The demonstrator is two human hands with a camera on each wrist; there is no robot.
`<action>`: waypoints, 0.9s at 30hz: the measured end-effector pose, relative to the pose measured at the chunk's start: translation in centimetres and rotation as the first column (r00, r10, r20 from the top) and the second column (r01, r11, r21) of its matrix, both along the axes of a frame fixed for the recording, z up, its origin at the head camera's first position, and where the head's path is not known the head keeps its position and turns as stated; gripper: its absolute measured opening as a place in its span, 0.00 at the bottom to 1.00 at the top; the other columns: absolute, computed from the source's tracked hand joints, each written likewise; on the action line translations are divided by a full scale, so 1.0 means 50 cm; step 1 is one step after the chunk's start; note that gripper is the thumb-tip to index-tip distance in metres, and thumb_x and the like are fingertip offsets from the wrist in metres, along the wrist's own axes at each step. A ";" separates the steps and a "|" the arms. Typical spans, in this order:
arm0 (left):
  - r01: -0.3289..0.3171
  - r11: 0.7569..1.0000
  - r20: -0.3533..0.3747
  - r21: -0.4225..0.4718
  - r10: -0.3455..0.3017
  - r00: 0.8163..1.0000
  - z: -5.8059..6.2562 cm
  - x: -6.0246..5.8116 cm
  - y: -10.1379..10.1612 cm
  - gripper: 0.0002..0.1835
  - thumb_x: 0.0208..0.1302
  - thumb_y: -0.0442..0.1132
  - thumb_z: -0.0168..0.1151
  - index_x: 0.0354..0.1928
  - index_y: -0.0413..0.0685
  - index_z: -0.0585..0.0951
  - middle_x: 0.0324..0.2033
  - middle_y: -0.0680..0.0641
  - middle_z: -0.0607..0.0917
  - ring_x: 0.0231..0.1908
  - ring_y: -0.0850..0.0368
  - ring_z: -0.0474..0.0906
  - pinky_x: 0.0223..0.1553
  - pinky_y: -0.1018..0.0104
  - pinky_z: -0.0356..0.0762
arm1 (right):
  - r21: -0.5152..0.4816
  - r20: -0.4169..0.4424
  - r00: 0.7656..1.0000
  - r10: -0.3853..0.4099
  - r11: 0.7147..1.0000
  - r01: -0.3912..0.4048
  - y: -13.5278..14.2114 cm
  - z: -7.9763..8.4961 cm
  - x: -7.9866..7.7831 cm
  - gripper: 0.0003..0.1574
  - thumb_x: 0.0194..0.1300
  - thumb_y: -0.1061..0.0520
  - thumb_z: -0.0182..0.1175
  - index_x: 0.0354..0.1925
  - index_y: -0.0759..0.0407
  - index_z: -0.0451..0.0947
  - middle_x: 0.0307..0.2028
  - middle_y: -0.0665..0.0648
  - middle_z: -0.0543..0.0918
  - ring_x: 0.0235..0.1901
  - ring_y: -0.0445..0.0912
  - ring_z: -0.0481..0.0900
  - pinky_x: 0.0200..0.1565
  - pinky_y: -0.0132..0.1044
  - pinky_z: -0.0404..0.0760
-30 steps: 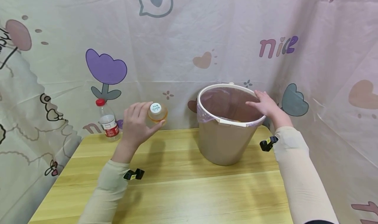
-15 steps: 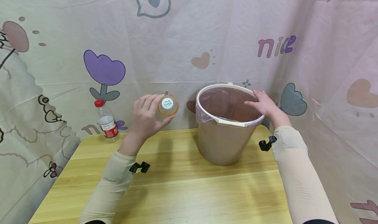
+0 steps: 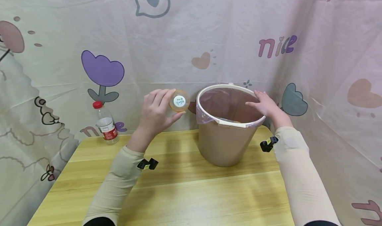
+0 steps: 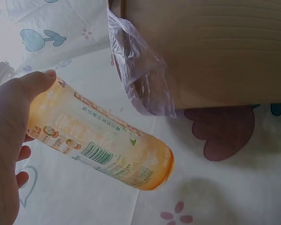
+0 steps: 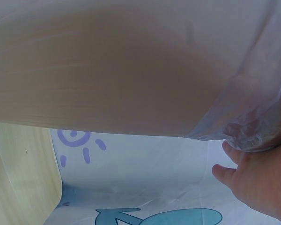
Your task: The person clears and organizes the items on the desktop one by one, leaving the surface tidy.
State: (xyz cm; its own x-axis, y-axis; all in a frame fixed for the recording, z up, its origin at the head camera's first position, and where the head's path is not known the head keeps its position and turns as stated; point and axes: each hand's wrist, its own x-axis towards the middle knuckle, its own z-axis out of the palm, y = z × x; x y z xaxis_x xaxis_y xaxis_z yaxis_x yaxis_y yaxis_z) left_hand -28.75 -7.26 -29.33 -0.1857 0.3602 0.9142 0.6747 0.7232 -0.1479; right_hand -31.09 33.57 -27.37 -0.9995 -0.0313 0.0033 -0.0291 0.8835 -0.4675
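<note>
My left hand (image 3: 156, 111) holds a drink bottle (image 3: 180, 101) in the air, left of the trash bin (image 3: 225, 146). Its white cap faces the head camera, with small writing on it. In the left wrist view the same bottle (image 4: 103, 136) shows a printed orange label and a barcode, and the hand grips it near the neck. My right hand (image 3: 267, 106) grips the right side of the bin's rim, thumb over the inside. Lower fingers (image 5: 225, 174) show outside, under the purple bag's edge. The bin is beige and lined with that bag.
A clear bottle (image 3: 108, 128) with a red cap and red-white label stands upright at the table's back left. The wooden table (image 3: 179, 196) spans the front. A printed curtain (image 3: 161, 53) hangs close behind the bin and along both sides.
My left hand has carried the drink bottle right and slightly up, toward the bin; the bottle's cap now faces the camera more squarely. The right hand stays at the rim.
</note>
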 end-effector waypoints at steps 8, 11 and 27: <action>-0.002 1.000 0.026 -0.018 0.003 1.000 0.000 -0.004 0.026 0.40 0.50 0.60 0.71 0.60 0.42 0.75 0.49 0.42 0.81 0.50 0.43 0.73 0.48 0.50 0.68 | -0.017 0.008 1.000 -0.007 1.000 0.007 -0.004 0.001 0.004 0.53 0.71 0.38 0.50 0.77 0.61 0.35 0.77 0.67 0.39 0.76 0.63 0.27 0.71 0.68 0.36; 0.006 1.000 0.027 -0.015 -0.006 1.000 0.001 -0.006 0.036 0.40 0.51 0.59 0.71 0.61 0.43 0.74 0.51 0.42 0.81 0.51 0.44 0.73 0.48 0.50 0.68 | -0.018 0.009 1.000 -0.009 1.000 0.009 -0.004 0.001 0.005 0.54 0.71 0.38 0.50 0.77 0.61 0.35 0.77 0.67 0.39 0.76 0.63 0.27 0.70 0.68 0.36; 0.061 0.996 0.005 -0.059 -0.061 0.998 -0.005 -0.013 0.102 0.38 0.52 0.50 0.73 0.64 0.44 0.73 0.58 0.44 0.79 0.54 0.44 0.72 0.53 0.50 0.69 | -0.016 0.008 1.000 -0.018 1.000 0.018 -0.001 0.000 0.003 0.54 0.71 0.37 0.49 0.77 0.59 0.34 0.77 0.66 0.39 0.76 0.62 0.27 0.70 0.68 0.36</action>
